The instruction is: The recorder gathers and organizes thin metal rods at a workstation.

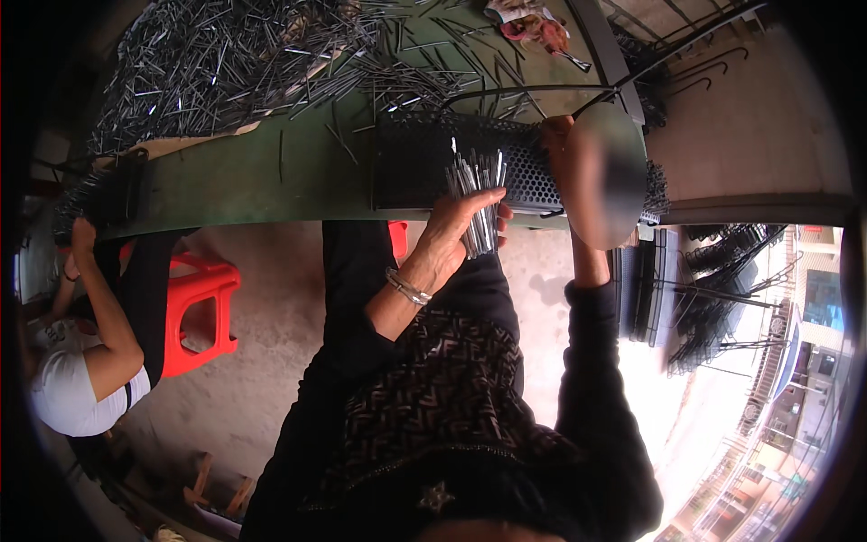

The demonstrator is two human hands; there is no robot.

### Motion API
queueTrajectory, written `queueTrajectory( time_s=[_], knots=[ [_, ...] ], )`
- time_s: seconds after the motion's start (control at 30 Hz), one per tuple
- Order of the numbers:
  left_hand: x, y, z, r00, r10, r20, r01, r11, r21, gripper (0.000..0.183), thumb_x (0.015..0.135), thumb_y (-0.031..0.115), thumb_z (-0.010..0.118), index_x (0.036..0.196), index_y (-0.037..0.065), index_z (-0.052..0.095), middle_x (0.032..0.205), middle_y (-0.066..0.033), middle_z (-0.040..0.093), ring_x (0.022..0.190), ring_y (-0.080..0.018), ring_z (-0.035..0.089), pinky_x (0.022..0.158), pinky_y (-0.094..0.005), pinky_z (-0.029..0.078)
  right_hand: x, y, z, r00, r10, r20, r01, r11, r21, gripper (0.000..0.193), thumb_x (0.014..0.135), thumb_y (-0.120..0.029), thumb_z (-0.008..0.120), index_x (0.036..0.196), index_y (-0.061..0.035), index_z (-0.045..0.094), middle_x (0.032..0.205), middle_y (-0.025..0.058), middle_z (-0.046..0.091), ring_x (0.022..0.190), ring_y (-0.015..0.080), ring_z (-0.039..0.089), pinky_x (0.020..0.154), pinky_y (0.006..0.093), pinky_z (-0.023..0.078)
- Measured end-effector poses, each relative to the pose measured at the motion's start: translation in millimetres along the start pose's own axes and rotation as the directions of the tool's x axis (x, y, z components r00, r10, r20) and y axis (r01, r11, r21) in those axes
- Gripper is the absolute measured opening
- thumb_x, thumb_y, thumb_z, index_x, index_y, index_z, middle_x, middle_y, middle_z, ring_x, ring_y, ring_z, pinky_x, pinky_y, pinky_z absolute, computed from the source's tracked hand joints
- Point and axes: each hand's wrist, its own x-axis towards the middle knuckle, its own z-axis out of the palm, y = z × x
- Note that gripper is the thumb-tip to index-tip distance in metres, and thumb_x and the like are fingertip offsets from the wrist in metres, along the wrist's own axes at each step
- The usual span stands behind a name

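My left hand (442, 239) is closed round a bundle of thin metal rods (477, 181), held upright over the near table edge. Behind the bundle lies a black perforated tray (531, 183) with rows of small round holes. My right hand (569, 167) is over the right part of this tray, its fingers curled together at the surface. Whatever those fingers pinch is too small or hidden to name. A blurred oval patch covers the area beside the right wrist.
A big heap of dark thin rods (226, 63) covers the far left of the green table (208, 185). A crumpled cloth (533, 27) lies at the back. To the left, a co-worker (95, 379) sits near a red stool (200, 316). Black wire racks (722, 298) stand right.
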Motion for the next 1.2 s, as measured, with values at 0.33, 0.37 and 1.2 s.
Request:
queueTrajectory(
  time_s=[0.33, 0.37, 1.2],
  knots=[
    [-8.1, 3.7, 2.7, 0.999, 0.021, -0.03, -0.018, 0.996, 0.089, 0.024, 0.088, 0.025, 0.07, 0.1, 0.004, 0.064, 0.081, -0.0087, 0.068, 0.07, -0.0173, 0.067, 0.058, -0.0326, 0.056, -22.5, -29.8, -7.1, 0.991, -0.124, 0.042, 0.13, 0.97, -0.204, 0.023, 0.091, -0.026, 0.064, 0.099, -0.0059, 0.071, 0.09, 0.0074, 0.068, 0.082, 0.0225, 0.064, 0.073, 0.0337, 0.05],
    [-9.1, 3.6, 3.3, 0.999, 0.018, -0.028, -0.015, 0.996, 0.09, 0.024, 0.088, 0.025, 0.07, 0.1, 0.004, 0.064, 0.081, -0.0087, 0.068, 0.07, -0.0173, 0.067, 0.058, -0.0326, 0.056, -30.5, -43.3, -15.0, 0.963, -0.011, 0.271, -0.005, 0.998, 0.058, 0.025, 0.092, -0.027, 0.064, 0.098, -0.0031, 0.071, 0.083, 0.0072, 0.066, 0.079, 0.02, 0.063, 0.071, 0.0328, 0.049],
    [-17.5, 6.5, 4.0, 0.997, -0.057, 0.06, 0.041, 0.972, 0.232, 0.035, 0.087, 0.026, 0.069, 0.111, 0.0, 0.062, 0.086, -0.0172, 0.071, 0.068, -0.0225, 0.071, 0.05, -0.0298, 0.054, -48.1, -48.4, -26.6, 0.864, 0.201, 0.461, -0.43, 0.772, 0.469, 0.018, 0.088, -0.013, 0.068, 0.098, 0.0019, 0.069, 0.075, 0.0048, 0.067, 0.068, 0.0101, 0.063, 0.066, 0.0241, 0.053]
  ],
)
